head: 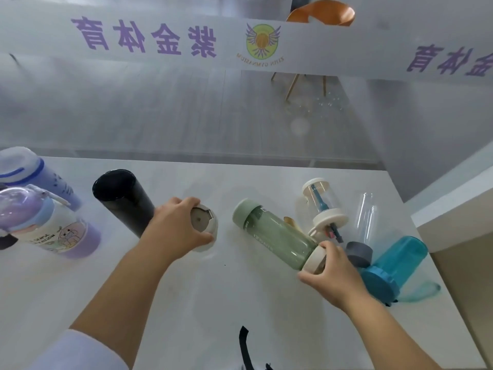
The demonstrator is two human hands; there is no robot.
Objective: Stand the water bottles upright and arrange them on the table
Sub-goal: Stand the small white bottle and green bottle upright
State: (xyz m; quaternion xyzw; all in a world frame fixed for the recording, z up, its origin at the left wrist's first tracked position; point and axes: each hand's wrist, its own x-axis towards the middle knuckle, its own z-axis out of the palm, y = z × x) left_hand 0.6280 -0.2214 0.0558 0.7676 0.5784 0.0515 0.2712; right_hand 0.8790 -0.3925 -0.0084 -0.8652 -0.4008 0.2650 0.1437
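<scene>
left hand (176, 225) steadying white bottle (204, 228) mid-counter | right hand (333, 273) gripping green bottle (274, 236) cap, guessing to tip it up

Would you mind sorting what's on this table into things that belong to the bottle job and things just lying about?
Job:
green bottle, in right hand
white bottle, under left hand
black bottle
teal bottle
clear bottle
cream bottle
two purple bottles

Lying about:
black strap
orange chair behind the glass
</scene>
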